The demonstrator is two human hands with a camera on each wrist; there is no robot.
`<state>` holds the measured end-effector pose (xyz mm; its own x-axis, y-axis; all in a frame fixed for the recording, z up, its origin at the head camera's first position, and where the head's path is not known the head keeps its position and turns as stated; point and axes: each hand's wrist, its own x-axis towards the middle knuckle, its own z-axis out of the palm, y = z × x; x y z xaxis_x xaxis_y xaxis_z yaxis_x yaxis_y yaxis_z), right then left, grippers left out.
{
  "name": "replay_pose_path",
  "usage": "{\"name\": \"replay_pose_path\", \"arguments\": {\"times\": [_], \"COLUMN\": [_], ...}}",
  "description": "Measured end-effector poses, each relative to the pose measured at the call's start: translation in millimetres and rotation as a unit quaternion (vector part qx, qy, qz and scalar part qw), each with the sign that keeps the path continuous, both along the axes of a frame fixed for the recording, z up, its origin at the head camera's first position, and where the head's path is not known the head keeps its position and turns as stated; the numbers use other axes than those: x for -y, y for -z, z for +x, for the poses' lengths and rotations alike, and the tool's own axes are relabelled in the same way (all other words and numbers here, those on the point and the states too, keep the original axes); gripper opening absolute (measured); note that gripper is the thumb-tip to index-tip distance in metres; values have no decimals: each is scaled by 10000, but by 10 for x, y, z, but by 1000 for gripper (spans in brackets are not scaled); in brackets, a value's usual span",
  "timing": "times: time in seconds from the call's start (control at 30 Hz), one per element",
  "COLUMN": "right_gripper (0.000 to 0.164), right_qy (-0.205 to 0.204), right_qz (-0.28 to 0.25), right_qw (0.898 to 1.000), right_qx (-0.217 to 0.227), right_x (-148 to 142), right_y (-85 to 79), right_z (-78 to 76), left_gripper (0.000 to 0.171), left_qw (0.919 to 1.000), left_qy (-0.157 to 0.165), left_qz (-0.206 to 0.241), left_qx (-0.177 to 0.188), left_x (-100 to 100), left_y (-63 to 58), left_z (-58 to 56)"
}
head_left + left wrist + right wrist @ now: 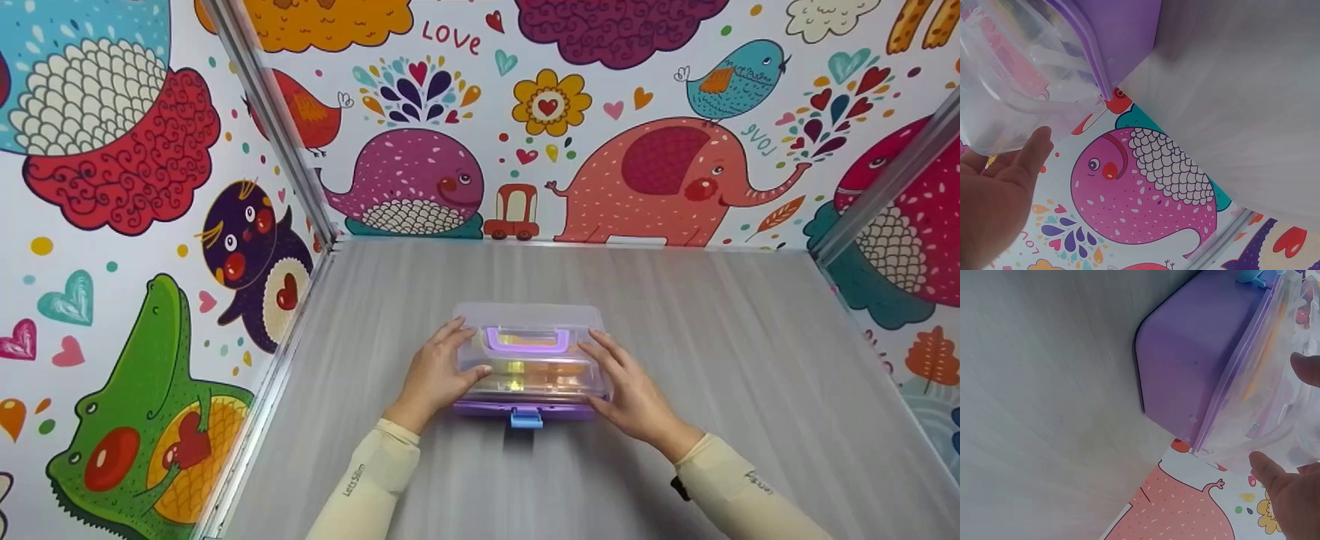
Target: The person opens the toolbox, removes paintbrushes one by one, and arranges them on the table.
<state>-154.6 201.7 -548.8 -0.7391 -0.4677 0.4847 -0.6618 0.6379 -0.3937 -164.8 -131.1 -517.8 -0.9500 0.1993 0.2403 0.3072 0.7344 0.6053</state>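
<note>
A storage box with a purple base (1190, 349) and a clear lid (529, 313) stands on the table. On the lid lies a purple handle (528, 343); a blue latch (526, 418) juts out at the front, away from the lid. Yellow and orange contents show through the plastic. My left hand (439, 369) holds the lid's left side, thumb over the front and fingers toward the back. At the right side, my right hand (634, 386) holds the lid likewise. In the left wrist view, the left fingers (1036, 154) lie against the clear plastic; the thumb is hidden.
The grey wood-grain table (360, 322) carries the box near its middle. Walls printed with cartoon animals (420, 180) enclose the back and both sides, with metal strips (281, 120) at the corners. Pale sleeves (375, 472) cover both forearms.
</note>
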Motion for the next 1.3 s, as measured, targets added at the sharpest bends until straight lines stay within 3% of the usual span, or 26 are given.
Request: {"name": "replay_pose_path", "arguments": {"times": [0.4, 0.5, 0.6, 0.7, 0.87, 0.93, 0.97, 1.03, 1.2, 1.3], "right_gripper": [90, 90, 89, 89, 90, 89, 89, 88, 86, 86], "right_qy": [146, 155, 179, 198, 164, 131, 114, 96, 184, 240], "right_qz": [251, 286, 264, 195, 134, 128, 131, 134, 81, 31], "right_qw": [9990, 9991, 9993, 9996, 9998, 9998, 9998, 9997, 9998, 9997], "right_qx": [-342, -284, -190, -90, -14, -61, -96, -154, -80, 59], "right_x": [-4, 1, 2, 0, 0, 2, 3, 3, -9, -17], "right_y": [-3, -22, -51, -86, -125, -133, -134, -138, -177, -209], "right_z": [-11, -8, 0, 7, 4, -5, -11, -24, -45, -58], "left_gripper": [58, 61, 70, 79, 86, 90, 92, 98, 110, 113], "left_qw": [9993, 9982, 9934, 9794, 9333, 9156, 9123, 9189, 9601, 9695], "left_qy": [168, 210, 272, 330, 543, 659, 688, 641, 173, -33], "left_qz": [318, 560, 1106, 1946, 3318, 3617, 3630, 3378, 2146, 1833], "left_qx": [-36, 8, 135, 415, 1261, 1628, 1765, 1933, 1787, 1624], "left_x": [73, 149, 238, 327, 425, 431, 427, 401, 302, 266], "left_y": [53, 87, 164, 279, 529, 620, 660, 722, 777, 778], "left_z": [40, 66, 96, 149, 252, 281, 291, 300, 260, 214]}}
